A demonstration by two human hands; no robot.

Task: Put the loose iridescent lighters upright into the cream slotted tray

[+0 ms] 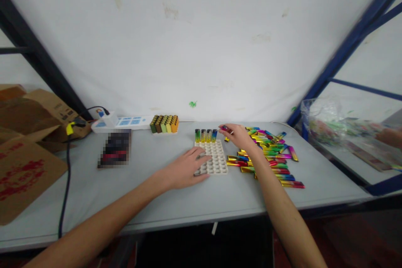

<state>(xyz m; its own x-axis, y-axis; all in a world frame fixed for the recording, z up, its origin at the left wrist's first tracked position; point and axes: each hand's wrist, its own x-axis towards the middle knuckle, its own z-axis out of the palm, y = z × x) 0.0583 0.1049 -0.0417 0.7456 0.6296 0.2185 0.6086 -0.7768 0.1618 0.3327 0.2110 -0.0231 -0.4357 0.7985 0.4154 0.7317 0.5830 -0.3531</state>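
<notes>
A white tray with rows of holes (216, 163) lies on the table in front of me. In its back row stand several shiny lighters (209, 135), upright, in green, yellow and blue. My left hand (186, 167) lies over the tray's left side with its fingers spread, resting on it. Just beyond the tray's back right corner, my right hand (238, 135) pinches a dark red lighter (226, 129), tilted and above the table. Under and beside my right forearm spreads a loose pile of metallic, many-coloured lighters (284, 171).
A block of upright lighters (164, 124) stands near the wall, beside a white power strip (135, 122). A blurred-out dark item (114, 148), a black cable (66, 184) and cardboard boxes (28, 171) are at left. Blue shelf posts (339, 46) and a plastic bag (323, 123) stand at right.
</notes>
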